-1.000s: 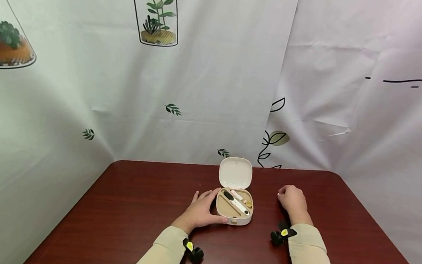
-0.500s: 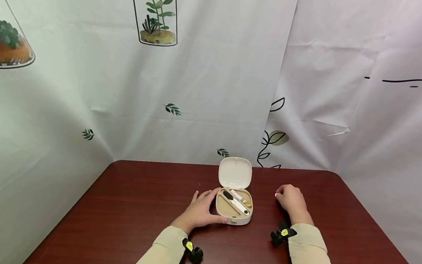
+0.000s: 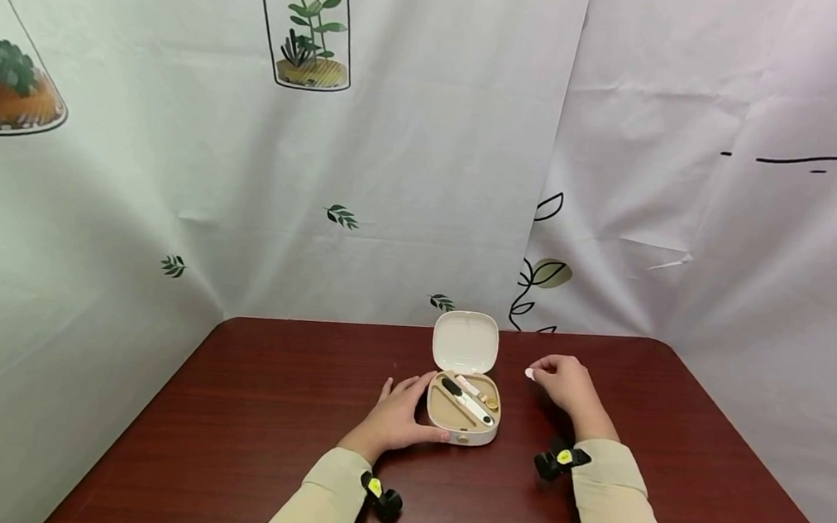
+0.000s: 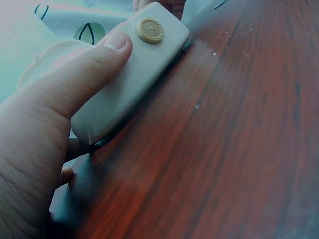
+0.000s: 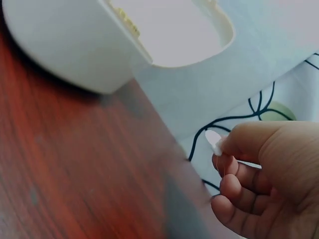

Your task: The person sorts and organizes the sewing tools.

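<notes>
A small white sewing box (image 3: 472, 438) stands on the table with its lid (image 3: 466, 342) raised. My left hand (image 3: 397, 422) holds the box at its left side, the thumb on the front wall beside a tan button-shaped catch (image 4: 150, 31). In the beige tray lie a white tool with a black end (image 3: 468, 402) and small pieces (image 3: 480, 391) in white and gold. To the right of the box, my right hand (image 3: 568, 386) pinches a small white needle threader (image 5: 213, 141) between thumb and forefinger. Its fine loop shows faintly in the right wrist view.
The dark red wooden table (image 3: 263, 414) reaches back to a white curtain (image 3: 426, 171) printed with plants. Black cameras are strapped to the left wrist (image 3: 384, 498) and the right wrist (image 3: 558, 461).
My right hand has moved left and slightly farther back, towards the box, and the white piece in its fingertips shows more plainly. The left hand and the box stay in place.
</notes>
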A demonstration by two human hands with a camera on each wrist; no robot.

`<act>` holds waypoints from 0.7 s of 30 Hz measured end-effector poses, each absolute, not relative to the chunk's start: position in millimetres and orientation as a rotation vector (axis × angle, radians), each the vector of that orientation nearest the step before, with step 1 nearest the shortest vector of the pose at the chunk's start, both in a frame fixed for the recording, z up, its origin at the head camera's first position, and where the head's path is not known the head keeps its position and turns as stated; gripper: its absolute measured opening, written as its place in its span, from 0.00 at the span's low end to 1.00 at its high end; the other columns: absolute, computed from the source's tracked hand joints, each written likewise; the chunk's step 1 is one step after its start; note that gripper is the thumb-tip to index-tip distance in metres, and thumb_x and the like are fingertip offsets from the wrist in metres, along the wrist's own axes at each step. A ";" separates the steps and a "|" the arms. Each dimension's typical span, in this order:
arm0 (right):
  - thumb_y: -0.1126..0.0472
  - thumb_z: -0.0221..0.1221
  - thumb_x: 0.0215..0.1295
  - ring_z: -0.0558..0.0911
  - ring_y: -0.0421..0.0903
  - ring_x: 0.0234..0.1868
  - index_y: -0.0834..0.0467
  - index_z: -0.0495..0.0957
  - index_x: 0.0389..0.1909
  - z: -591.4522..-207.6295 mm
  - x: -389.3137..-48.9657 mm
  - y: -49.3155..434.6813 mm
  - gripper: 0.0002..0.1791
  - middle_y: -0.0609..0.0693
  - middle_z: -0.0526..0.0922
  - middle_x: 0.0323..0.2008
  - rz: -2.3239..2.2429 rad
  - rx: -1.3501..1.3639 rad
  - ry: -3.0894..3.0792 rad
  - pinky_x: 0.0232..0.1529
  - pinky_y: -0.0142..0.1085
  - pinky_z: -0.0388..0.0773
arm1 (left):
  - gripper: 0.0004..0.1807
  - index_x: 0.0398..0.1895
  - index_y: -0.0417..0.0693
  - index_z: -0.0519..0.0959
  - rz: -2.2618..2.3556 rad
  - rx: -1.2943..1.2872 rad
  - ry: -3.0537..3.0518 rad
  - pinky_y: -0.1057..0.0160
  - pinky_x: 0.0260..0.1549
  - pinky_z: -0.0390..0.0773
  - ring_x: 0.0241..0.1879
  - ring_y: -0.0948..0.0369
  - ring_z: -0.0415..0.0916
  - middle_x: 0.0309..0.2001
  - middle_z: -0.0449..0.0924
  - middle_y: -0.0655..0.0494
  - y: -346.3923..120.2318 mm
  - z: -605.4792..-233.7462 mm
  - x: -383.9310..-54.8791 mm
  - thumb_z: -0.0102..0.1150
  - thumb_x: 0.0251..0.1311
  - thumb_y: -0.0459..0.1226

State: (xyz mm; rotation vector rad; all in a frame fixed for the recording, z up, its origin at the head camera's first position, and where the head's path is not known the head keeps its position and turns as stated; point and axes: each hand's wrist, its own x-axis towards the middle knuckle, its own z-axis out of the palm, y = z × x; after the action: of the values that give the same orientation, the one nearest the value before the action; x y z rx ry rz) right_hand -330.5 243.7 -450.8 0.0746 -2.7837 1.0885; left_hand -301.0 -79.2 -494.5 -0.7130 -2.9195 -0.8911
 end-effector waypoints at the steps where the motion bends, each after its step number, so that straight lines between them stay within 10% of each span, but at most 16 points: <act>1: 0.61 0.62 0.68 0.79 0.52 0.38 0.63 0.86 0.41 -450.0 -330.9 243.0 0.09 0.56 0.86 0.38 1.107 0.085 -2.779 0.42 0.46 0.76 | 0.61 0.80 0.58 0.56 -0.888 -0.711 -2.921 0.39 0.74 0.38 0.75 0.52 0.56 0.73 0.67 0.54 -79.2 -494.6 -301.1 0.69 0.44 0.70; 21: 0.63 0.64 0.66 0.77 0.47 0.32 0.59 0.86 0.39 -436.5 -327.0 198.4 0.05 0.51 0.85 0.33 1.201 0.190 -2.707 0.34 0.38 0.75 | 0.62 0.80 0.58 0.56 -0.894 -0.713 -2.920 0.38 0.74 0.38 0.75 0.52 0.56 0.73 0.66 0.55 -79.2 -494.9 -301.2 0.68 0.44 0.71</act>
State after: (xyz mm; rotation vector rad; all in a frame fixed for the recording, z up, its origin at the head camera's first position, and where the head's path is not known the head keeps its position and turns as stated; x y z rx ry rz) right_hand -327.0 198.4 -436.5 0.1897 -2.7068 1.2007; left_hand -301.2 -79.2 -494.9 -0.7128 -2.9200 -0.8945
